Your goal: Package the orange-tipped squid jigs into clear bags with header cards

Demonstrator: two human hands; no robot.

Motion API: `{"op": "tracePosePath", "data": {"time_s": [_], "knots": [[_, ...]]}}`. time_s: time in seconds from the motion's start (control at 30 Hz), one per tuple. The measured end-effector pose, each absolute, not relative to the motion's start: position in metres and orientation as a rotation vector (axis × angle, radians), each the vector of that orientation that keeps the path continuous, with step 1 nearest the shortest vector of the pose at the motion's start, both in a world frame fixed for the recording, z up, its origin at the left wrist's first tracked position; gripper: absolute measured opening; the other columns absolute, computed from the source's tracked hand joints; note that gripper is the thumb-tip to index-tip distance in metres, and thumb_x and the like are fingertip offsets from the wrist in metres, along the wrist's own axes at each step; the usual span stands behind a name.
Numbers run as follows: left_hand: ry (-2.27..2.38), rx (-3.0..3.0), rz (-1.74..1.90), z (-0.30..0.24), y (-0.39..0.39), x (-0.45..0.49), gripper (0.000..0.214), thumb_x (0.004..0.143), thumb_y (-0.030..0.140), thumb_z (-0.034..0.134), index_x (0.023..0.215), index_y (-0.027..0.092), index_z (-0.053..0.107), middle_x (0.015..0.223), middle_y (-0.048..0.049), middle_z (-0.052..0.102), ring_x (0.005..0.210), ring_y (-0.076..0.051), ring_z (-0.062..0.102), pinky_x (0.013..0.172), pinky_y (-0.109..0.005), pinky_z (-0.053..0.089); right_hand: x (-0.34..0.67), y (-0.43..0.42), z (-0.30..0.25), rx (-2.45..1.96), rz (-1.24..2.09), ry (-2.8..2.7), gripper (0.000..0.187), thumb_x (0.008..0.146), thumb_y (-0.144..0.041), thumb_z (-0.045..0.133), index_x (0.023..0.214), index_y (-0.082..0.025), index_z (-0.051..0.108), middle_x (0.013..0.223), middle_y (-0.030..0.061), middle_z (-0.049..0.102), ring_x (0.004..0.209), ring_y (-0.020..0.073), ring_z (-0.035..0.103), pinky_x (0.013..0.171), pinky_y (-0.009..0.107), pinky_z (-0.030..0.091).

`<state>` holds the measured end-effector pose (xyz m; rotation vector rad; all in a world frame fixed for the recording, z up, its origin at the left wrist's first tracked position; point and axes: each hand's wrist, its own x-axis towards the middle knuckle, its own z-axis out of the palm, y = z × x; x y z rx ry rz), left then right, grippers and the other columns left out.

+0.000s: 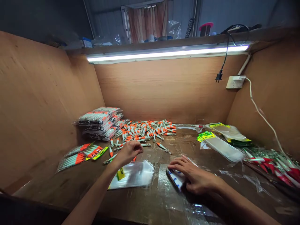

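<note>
Left hand (131, 150): over the bench between loose lures and clear bags, fingers curled in toward the thumb; can't tell if anything is pinched (fingertips too small to read).
Right hand (195, 177): palm down, fingers laid across the white-and-blue block; contact yes, actual grip can't tell.
White-and-blue block (176, 178): on the bench under the right hand, partly covered by it.
Clear bags (140, 175): flat stack on the bench, just beyond the left forearm, with a yellow label (121, 173) at its left part.
Loose lures (145, 129): orange and pale, heaped beyond the left hand, toward the back panel (164, 90).
Single lure (161, 146): lies apart from the heap, to the right of the left hand.
Packed bundles (103, 122): stacked left of the heap, in clear wrap.
Filled packs (75, 160): flat, in front of that stack, lures side by side.
Yellow-header bags (222, 147): right side, beyond the right hand.
Red-and-white lures (276, 168): far right, bunched in clear plastic.
Light tube (168, 55): lit, under the shelf.
</note>
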<state>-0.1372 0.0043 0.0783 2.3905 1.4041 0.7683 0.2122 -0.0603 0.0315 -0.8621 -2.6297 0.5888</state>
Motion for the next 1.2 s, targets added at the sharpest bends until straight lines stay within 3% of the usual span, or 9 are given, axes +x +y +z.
{"op": "tracePosePath", "data": {"time_s": [0.1,0.23,0.4,0.53,0.63,0.73,0.93,1.1,1.2], "knots": [[1.411,2.372,0.798,0.085,0.022,-0.115,0.032,0.092,0.044,0.052,0.081,0.020,0.070,0.079,-0.0026,0.070,0.073,-0.017,0.063,0.069,-0.026,0.043,0.222,-0.062,0.037,-0.865,0.630,-2.604,0.066,0.065,-0.006,0.058,0.126,-0.033,0.058,0.141,0.0018,0.053,0.140,0.0292,0.033,0.119,0.056,0.010],[1.425,2.342,0.867,0.076,0.037,-0.093,0.041,0.098,0.045,0.040,0.085,0.020,0.071,0.081,-0.0029,0.070,0.073,-0.018,0.063,0.072,-0.027,0.043,0.217,-0.066,0.028,-1.090,0.630,-2.380,0.022,0.088,-0.026,0.054,0.108,-0.028,0.062,0.136,0.0054,0.054,0.129,0.0266,0.045,0.110,0.046,0.034],[1.359,2.251,0.976,0.053,0.041,-0.092,0.047,0.097,0.054,0.039,0.098,0.022,0.073,0.090,-0.0034,0.072,0.084,-0.020,0.063,0.078,-0.028,0.046,0.203,-0.068,0.007,-1.401,0.424,-2.221,0.059,0.076,-0.055,0.070,0.125,-0.027,0.052,0.136,0.0132,0.047,0.126,0.0356,0.043,0.107,0.052,0.035],[1.251,2.169,0.902,0.045,0.045,-0.101,0.048,0.097,0.054,0.040,0.108,0.021,0.073,0.087,-0.0031,0.071,0.084,-0.019,0.064,0.079,-0.027,0.046,0.205,-0.070,0.007,-1.314,0.472,-2.347,0.034,0.083,-0.034,0.063,0.116,-0.031,0.056,0.134,0.0085,0.050,0.126,0.0314,0.044,0.111,0.051,0.032],[1.196,2.177,0.810,0.045,0.044,-0.102,0.047,0.096,0.053,0.041,0.107,0.021,0.074,0.084,-0.0028,0.069,0.080,-0.018,0.062,0.077,-0.027,0.046,0.212,-0.067,0.007,-1.331,0.505,-2.399,0.021,0.082,-0.041,0.065,0.097,-0.027,0.060,0.141,0.0078,0.046,0.138,0.0357,0.031,0.115,0.058,0.020],[1.153,2.197,0.734,0.044,0.042,-0.099,0.049,0.096,0.054,0.041,0.102,0.020,0.075,0.081,-0.0029,0.068,0.075,-0.017,0.060,0.072,-0.026,0.045,0.221,-0.063,0.002,-1.475,0.402,-2.312,0.035,0.076,-0.052,0.072,0.095,-0.025,0.060,0.147,0.0115,0.040,0.139,0.0388,0.029,0.113,0.058,0.027],[1.136,2.195,0.698,0.036,0.041,-0.098,0.047,0.097,0.054,0.042,0.112,0.022,0.073,0.081,-0.0029,0.068,0.072,-0.016,0.058,0.067,-0.024,0.042,0.259,-0.051,-0.005,-1.939,0.163,-2.138,0.090,0.076,-0.062,0.065,0.150,-0.024,0.032,0.150,0.0217,0.035,0.125,0.0466,0.048,0.095,0.062,0.043],[1.137,2.161,0.626,0.031,0.038,-0.096,0.047,0.096,0.056,0.043,0.118,0.025,0.071,0.078,-0.0020,0.068,0.068,-0.015,0.056,0.062,-0.023,0.039,0.298,-0.031,-0.016,-2.008,0.164,-2.154,0.097,0.076,-0.056,0.067,0.156,-0.022,0.022,0.163,0.0207,0.001,0.145,0.0488,0.017,0.111,0.058,0.031],[1.132,2.144,0.595,0.029,0.038,-0.095,0.049,0.096,0.057,0.043,0.119,0.025,0.071,0.083,-0.0031,0.070,0.073,-0.016,0.058,0.064,-0.023,0.039,0.305,-0.026,-0.015,-2.048,0.272,-2.093,0.098,0.079,-0.057,0.063,0.157,-0.021,0.016,0.162,0.0202,-0.013,0.146,0.0469,0.018,0.114,0.056,0.027]]}}
